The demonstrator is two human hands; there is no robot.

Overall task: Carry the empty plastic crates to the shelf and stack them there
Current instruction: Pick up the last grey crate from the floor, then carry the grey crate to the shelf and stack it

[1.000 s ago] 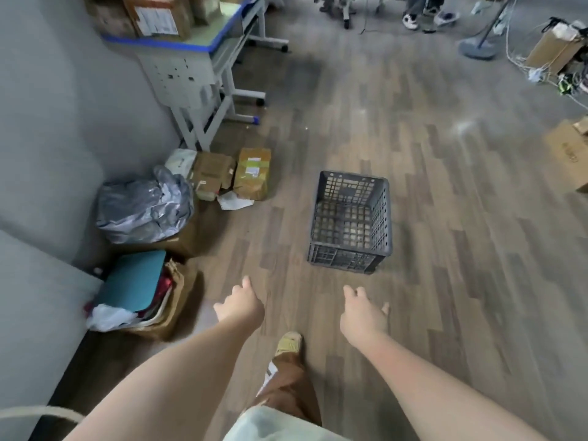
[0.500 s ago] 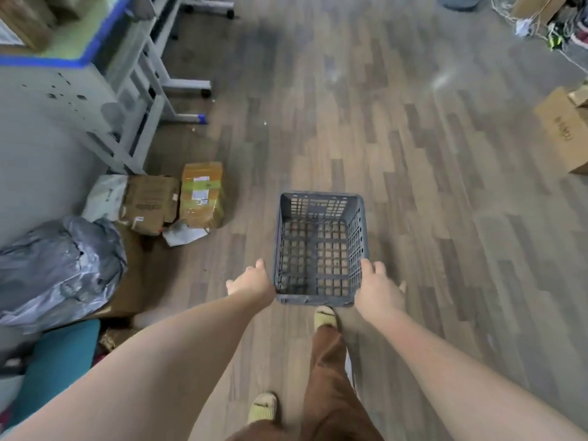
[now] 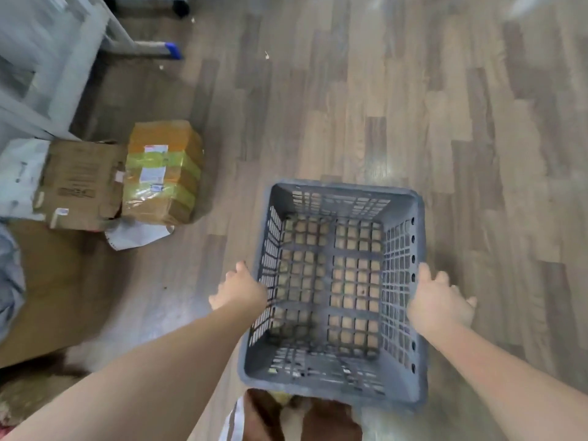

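With both hands spread and gripping nothing, left hand (image 3: 239,289) and right hand (image 3: 440,300) flanking the crate (image 3: 334,291), an uneven 2-sided grab could tip it.

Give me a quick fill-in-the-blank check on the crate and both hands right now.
1. The grey crate holds ____; the floor shows through its grid base.
2. The left hand is at the crate's ____ wall, the right hand at the opposite one.
3. The taped box lies on the floor to the crate's ____.
4. The crate stands on the wooden ____.

Missing words: nothing; left; left; floor
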